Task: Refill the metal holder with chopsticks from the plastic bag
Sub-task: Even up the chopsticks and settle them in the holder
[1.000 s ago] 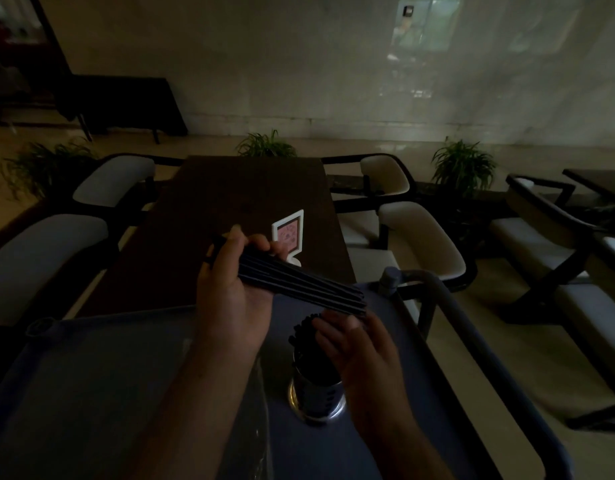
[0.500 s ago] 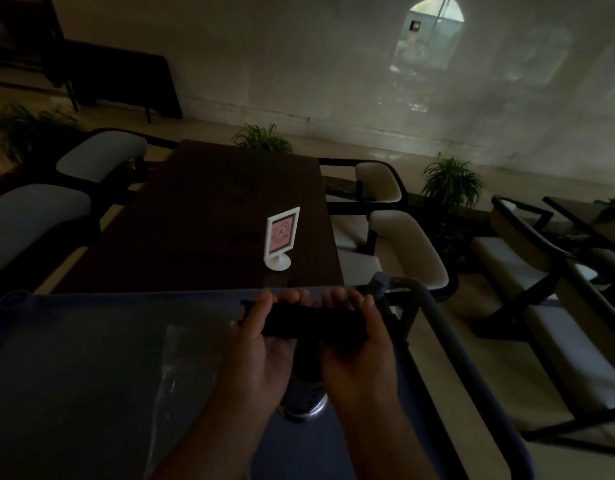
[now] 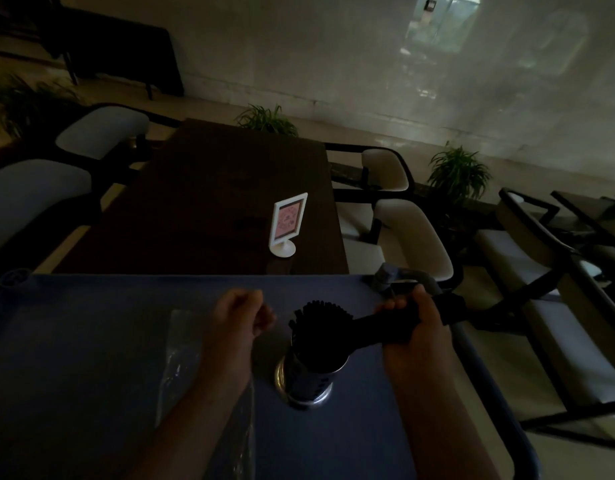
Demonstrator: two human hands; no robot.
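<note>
Two hands flank the metal holder on a blue cart. Right hand grips a chopstick bundle, its long axis slanting down-left to the holder's mouth. Left hand, curled and empty, sits above the plastic bag.

We see the metal holder, a shiny round cup, standing upright on the blue cart top. It is packed with black chopsticks whose ends fan out above its rim. We find a second bundle of black chopsticks gripped in the right hand, lying nearly level, its near end at the holder's mouth. The clear plastic bag lies flat to the holder's left, partly under the left forearm.
</note>
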